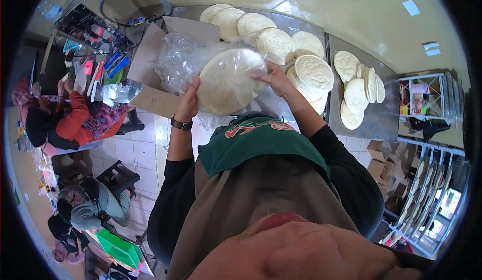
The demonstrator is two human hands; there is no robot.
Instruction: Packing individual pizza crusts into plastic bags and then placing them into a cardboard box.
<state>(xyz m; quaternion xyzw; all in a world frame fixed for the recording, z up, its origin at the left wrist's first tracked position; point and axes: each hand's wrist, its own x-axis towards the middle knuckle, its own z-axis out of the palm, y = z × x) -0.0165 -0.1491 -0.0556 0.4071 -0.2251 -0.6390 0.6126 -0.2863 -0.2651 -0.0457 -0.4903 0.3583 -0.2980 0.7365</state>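
Note:
Between my hands is a round flatbread inside a clear plastic bag. My left hand, with a watch at its wrist, grips the bagged bread by its left edge. My right hand pinches the plastic at the right edge. To the left, an open cardboard box holds crumpled clear plastic. Just right of my right hand, a stack of flatbreads rests on the metal table. Another flatbread lies behind the bagged one, partly under clear plastic.
More flatbreads line the table's back edge. A second metal table on the right bears several others. Co-workers sit at the left among utensils. A tray rack and cardboard boxes stand at lower right.

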